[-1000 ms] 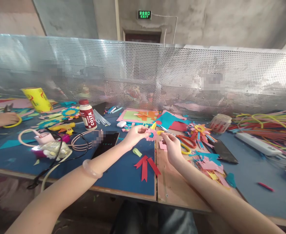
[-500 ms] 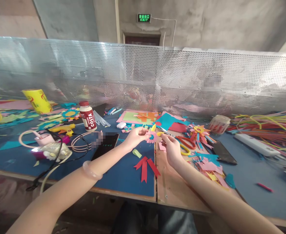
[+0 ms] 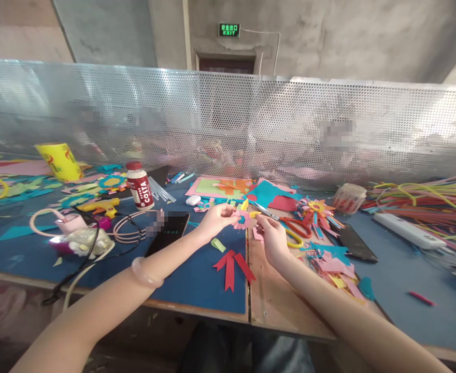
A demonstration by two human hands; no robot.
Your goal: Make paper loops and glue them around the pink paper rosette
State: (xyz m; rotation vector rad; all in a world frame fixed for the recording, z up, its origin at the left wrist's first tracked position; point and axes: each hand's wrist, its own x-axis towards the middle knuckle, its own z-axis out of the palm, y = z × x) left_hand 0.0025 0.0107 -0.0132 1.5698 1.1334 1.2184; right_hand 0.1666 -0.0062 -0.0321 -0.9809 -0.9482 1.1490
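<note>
Between my two hands is a small paper flower [image 3: 242,219] with pink petals, a blue centre and yellow pieces at its edge. My left hand [image 3: 217,221] pinches its left side between thumb and fingers. On the other side, the fingers of my right hand [image 3: 271,234] are closed at a yellow petal of the same flower. Red paper ribbons [image 3: 230,269] with notched ends lie on the blue table just below. A folded light green strip [image 3: 218,245] rests near my left hand. Scissors with red and yellow handles [image 3: 296,233] lie beside my right hand.
A Costa bottle [image 3: 139,186], a yellow glue gun [image 3: 100,206], cables and a phone [image 3: 169,233] occupy the left. To the right are a finished-looking paper flower [image 3: 316,210], paper scraps [image 3: 335,264], a glass jar [image 3: 349,198] and a power strip [image 3: 409,231]. A perforated metal screen [image 3: 228,124] stands behind.
My hands and the flower stay almost in place. At the far left edge, another person's hand with a yellow-handled tool has shifted slightly to the right.
</note>
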